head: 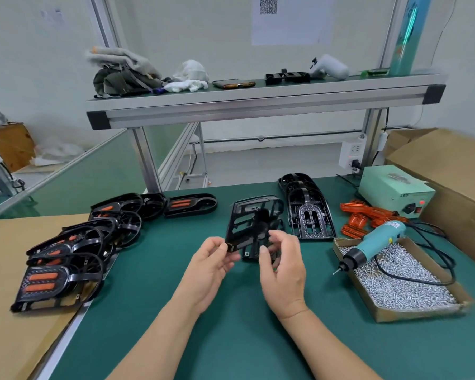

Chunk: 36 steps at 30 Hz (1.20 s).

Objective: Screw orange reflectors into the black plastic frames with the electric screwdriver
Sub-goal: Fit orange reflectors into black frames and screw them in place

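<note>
On the left, a pile of done frames point(58, 267) with orange strips in them lies partly on a brown card sheet point(11, 338) and partly on the green table point(244, 338). More of them lie in a row behind. In the middle, the left hand point(211, 266) pinches the near left corner of a black frame point(247, 223) with its thumb and fingers. The right hand point(284, 267) curls its fingers round the near right side of the same frame. The frame is held up over the table, tilted, and it looks blurry. Just to its right lies a stack of empty frames point(309, 212). Next come the loose orange reflectors point(368, 215). The blue electric screwdriver point(379, 239) rests on a box of screws point(417, 315), with its tip pointing left. Behind it sits a pale green power box point(392, 187)
</note>
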{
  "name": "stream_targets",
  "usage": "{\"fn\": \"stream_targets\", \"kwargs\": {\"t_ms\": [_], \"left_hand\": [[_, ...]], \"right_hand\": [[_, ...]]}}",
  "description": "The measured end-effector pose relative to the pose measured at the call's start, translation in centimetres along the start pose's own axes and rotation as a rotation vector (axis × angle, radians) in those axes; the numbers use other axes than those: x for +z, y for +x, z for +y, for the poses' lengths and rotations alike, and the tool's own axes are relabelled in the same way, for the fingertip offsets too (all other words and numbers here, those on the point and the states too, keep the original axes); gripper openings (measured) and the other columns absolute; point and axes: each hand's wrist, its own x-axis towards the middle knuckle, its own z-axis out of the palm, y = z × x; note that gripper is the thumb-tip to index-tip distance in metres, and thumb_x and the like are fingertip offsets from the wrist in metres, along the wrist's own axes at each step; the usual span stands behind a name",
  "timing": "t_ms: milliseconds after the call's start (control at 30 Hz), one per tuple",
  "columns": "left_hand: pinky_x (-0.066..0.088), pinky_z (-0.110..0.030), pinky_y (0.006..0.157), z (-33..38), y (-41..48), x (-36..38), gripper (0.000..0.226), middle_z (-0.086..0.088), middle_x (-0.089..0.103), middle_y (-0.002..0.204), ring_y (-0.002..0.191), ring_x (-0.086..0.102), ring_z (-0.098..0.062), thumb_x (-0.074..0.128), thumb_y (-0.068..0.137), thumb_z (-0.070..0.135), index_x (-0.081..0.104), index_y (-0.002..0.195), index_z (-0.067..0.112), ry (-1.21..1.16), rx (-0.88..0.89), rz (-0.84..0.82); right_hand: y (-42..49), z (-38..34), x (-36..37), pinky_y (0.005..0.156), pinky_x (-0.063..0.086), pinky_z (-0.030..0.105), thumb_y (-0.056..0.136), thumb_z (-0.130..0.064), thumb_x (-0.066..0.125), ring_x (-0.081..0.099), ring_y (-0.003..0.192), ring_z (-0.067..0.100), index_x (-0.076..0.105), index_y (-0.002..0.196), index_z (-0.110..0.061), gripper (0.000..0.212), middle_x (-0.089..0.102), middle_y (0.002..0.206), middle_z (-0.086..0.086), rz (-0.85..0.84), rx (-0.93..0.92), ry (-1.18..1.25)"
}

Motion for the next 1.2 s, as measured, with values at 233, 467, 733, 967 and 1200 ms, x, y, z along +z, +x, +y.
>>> {"fn": "stream_targets", "kwargs": {"t_ms": [233, 467, 733, 967, 1200], "left_hand": [[0.055, -0.027, 0.065, -0.2, -3.9, -1.7, 0.014, -0.018, 0.066, 0.091, 0.074, 0.063, -0.021, 0.043, 0.104, 0.013, 0.053, 0.11, 0.005, -0.105, -0.218, -0.086], [0.053, -0.027, 0.055, -0.4, -6.1, -2.6, 0.015, -0.024, 0.065, 0.082, 0.063, 0.062, -0.023, 0.048, 0.1, 0.01, 0.053, 0.107, -0.002, -0.076, -0.398, -0.11], [0.046, -0.025, 0.049, 0.0, -5.5, -2.9, 0.037, -0.003, 0.07, 0.061, 0.052, 0.064, -0.018, 0.044, 0.103, 0.037, 0.056, 0.078, 0.012, 1.122, -0.215, 0.052], [0.039, -0.015, 0.073, -2.7, -3.3, -1.6, 0.013, 0.008, 0.053, 0.095, 0.081, 0.056, -0.002, 0.071, 0.09, 0.027, 0.064, 0.1, 0.027, 1.162, 0.276, 0.176], [0.041, -0.006, 0.073, -3.0, -3.1, -2.3, 0.025, 0.013, 0.062, 0.09, 0.085, 0.058, -0.001, 0.07, 0.089, 0.008, 0.07, 0.094, 0.033, 1.015, 0.32, 0.178]], "right_hand": [[0.1, -0.5, -1.4, 0.117, 0.029, 0.042, 0.091, -0.003, 0.063, 0.038, 0.136, 0.027, 0.058, 0.131, -0.007, 0.041, 0.046, 0.141, 0.012, 0.046, 0.036, -0.124], [-1.5, -0.4, -2.6, 0.121, 0.02, 0.045, 0.091, -0.002, 0.062, 0.04, 0.142, 0.023, 0.068, 0.124, -0.015, 0.037, 0.058, 0.138, 0.001, -0.307, -0.018, -0.353], [-3.1, -0.9, -2.9, 0.112, 0.037, 0.048, 0.079, -0.009, 0.052, 0.056, 0.127, 0.029, 0.072, 0.115, -0.018, 0.043, 0.068, 0.12, -0.001, -0.545, -0.062, -0.61], [-1.9, -2.1, -3.5, 0.11, 0.029, 0.04, 0.093, -0.032, 0.047, 0.046, 0.129, 0.02, 0.067, 0.118, -0.027, 0.033, 0.062, 0.121, -0.01, -0.592, -0.063, -0.634], [8.5, 0.4, -6.1, 0.1, 0.042, 0.042, 0.094, -0.027, 0.058, 0.057, 0.112, 0.023, 0.07, 0.116, -0.025, 0.025, 0.067, 0.118, -0.002, -0.375, 0.015, -0.753]]}}
